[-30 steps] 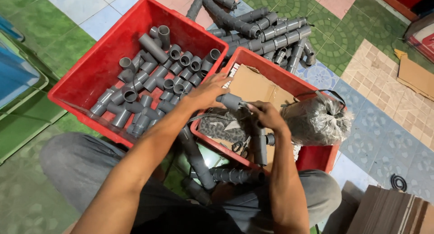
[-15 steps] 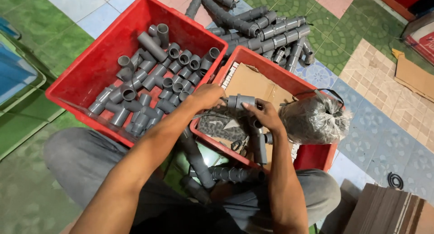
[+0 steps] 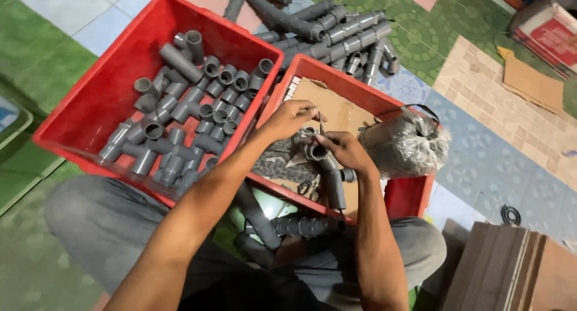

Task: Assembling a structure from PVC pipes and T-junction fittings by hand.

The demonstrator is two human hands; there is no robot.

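My right hand (image 3: 345,152) is closed around a grey plastic pipe assembly (image 3: 329,176), a short tube with a fitting on its upper end, and I hold it above the smaller red plastic crate (image 3: 409,194) just in front of my knees. The open mouth of the fitting faces up, towards me. My left hand (image 3: 290,118) is just beside it, on the left and a little farther away; its fingers are pinched narrow on a thin small tool (image 3: 320,126) whose lower end points down at the fitting. I cannot tell what kind of tool it is.

In this smaller crate lie a brown cardboard sheet (image 3: 336,109) and a clear plastic bag (image 3: 406,144) full of small grey parts, on the right of my hands. On the left stands the bigger red plastic crate (image 3: 102,100), filled with many short grey pipe fittings (image 3: 192,112). Far behind both crates, a pile of longer grey pipe pieces (image 3: 327,28) lies on the tiled floor (image 3: 493,118).
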